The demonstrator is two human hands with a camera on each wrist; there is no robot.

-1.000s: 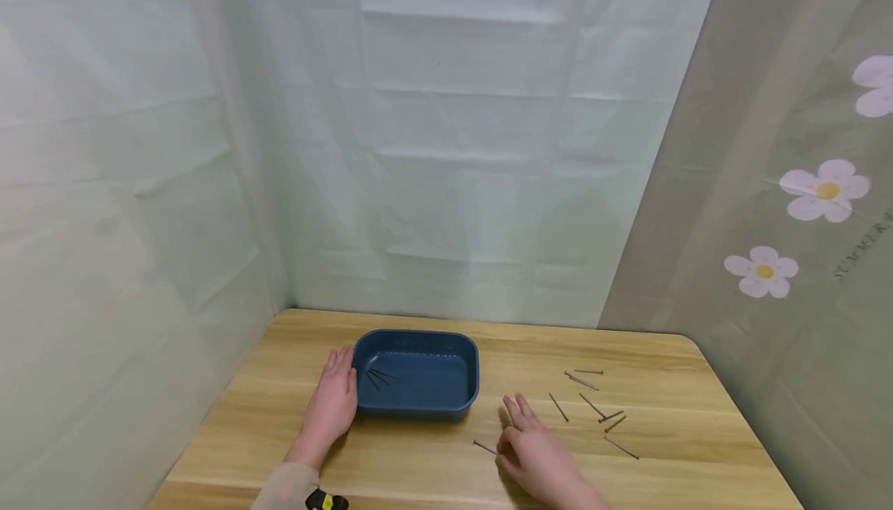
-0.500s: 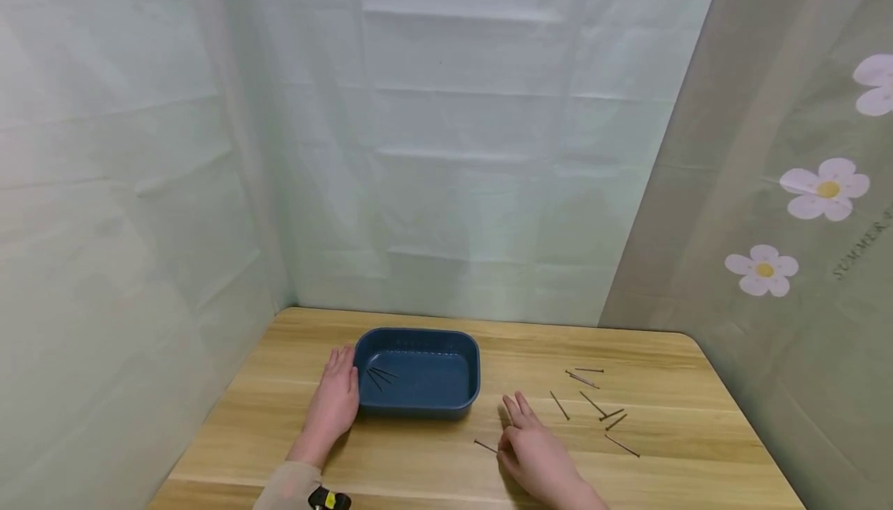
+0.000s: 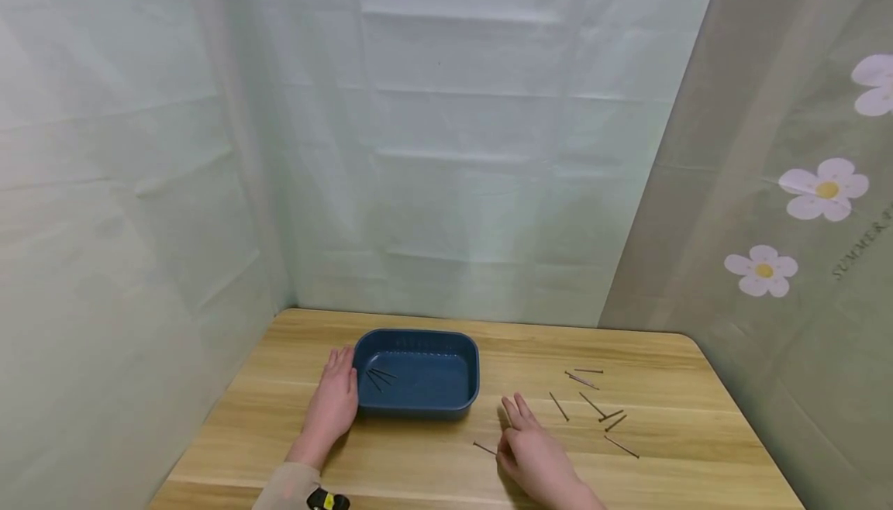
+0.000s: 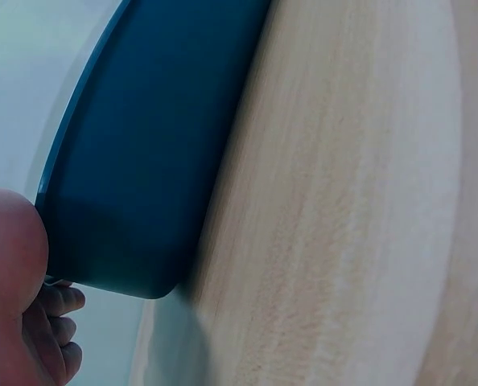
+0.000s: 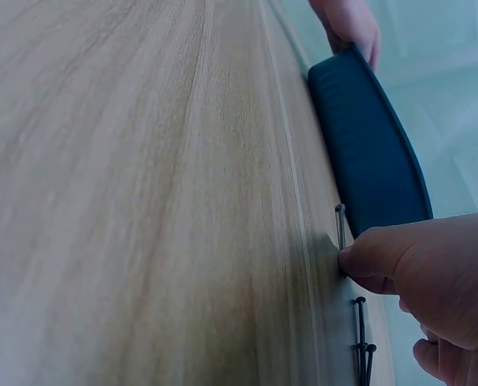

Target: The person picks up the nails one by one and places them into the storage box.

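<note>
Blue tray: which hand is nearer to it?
Left. The left hand rests against the blue tray at its left wall; the right hand lies apart on the table, fingertips on a nail.

text: "SUMMER" — partly cut off at the frame edge | on: flowered wall sheet [image 3: 788,208] at right | other readable text: none

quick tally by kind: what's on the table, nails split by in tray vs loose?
Blue tray: 1
Nails in the tray: 3
Loose nails on the table: 8, one of them at the right hand fingertips
Total: 12 things, 11 of them nails
</note>
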